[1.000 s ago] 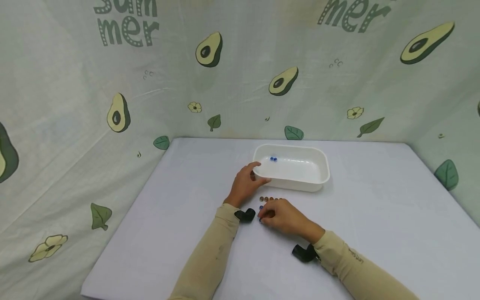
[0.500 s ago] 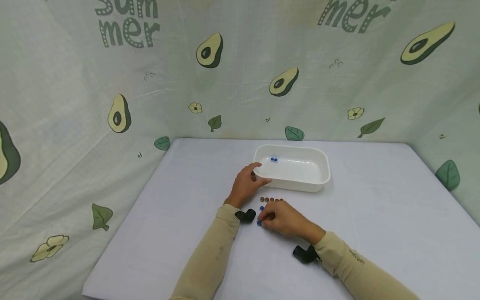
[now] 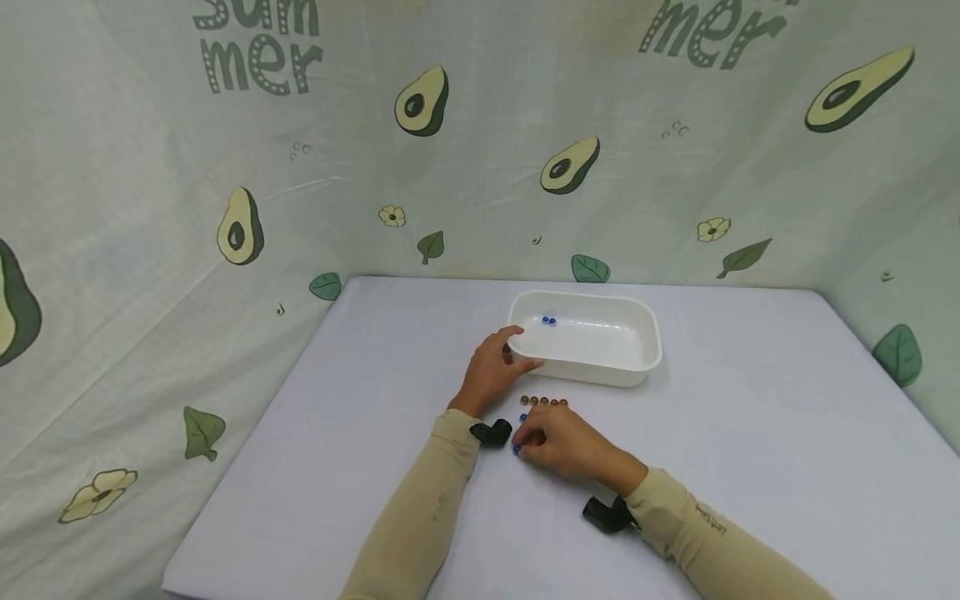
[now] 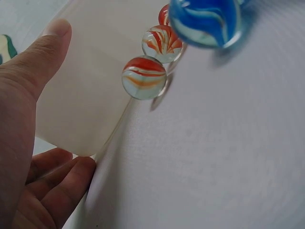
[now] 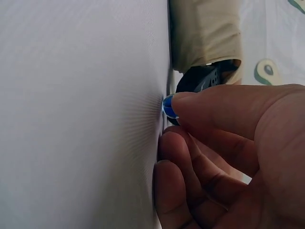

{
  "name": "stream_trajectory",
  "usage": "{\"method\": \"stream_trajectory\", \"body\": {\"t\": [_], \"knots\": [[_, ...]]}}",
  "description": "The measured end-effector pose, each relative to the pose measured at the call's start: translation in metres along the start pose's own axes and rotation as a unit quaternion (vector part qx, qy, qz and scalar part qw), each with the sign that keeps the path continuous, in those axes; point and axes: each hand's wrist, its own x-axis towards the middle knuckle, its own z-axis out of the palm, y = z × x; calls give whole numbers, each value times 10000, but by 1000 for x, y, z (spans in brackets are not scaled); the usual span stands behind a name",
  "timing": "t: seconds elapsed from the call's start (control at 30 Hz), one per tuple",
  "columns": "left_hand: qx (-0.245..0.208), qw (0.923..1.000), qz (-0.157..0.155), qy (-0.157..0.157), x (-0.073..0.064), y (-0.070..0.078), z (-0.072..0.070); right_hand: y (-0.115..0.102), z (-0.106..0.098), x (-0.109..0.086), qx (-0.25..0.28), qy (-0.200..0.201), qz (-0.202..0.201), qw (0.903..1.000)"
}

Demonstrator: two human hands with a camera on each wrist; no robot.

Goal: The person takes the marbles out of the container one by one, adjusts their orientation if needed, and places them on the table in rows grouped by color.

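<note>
My left hand (image 3: 487, 375) grips the near left corner of a white plastic tray (image 3: 592, 372); in the left wrist view its thumb (image 4: 55, 45) lies along the wall and its fingers bend round the corner. Low over the table, my right hand (image 3: 566, 443) pinches a blue marble (image 5: 169, 107) between thumb and fingertips. Another blue marble (image 3: 523, 417) sits just beyond that hand, which hides part of the area behind it. Between hand and tray runs a row of several red-and-orange-streaked clear marbles (image 4: 144, 78). Two blue marbles (image 3: 549, 321) lie inside the tray.
White cloth covers the table (image 3: 720, 400). Behind it hangs a curtain (image 3: 480, 167) printed with avocados and leaves. Black wrist cameras (image 3: 491, 432) jut from both sleeves, the left one close to the pinched marble.
The right hand has shifted slightly left and toward the body with the blue marble, which shows more clearly at the fingertips. The left hand and tray have stayed put.
</note>
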Motion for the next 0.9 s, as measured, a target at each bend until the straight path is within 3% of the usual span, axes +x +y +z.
{"method": "stream_trajectory", "body": {"t": [0.4,0.7,0.9], "knots": [[-34,10000,-26,31,0,1,3,2,-3,-4,239,2,54,9997],[-36,9998,-197,-35,-4,0,1,5,-4,-6,736,171,452,9961],[-129,9999,-75,-43,-2,-2,0,8,-9,-10,1318,368,763,9877]]}}
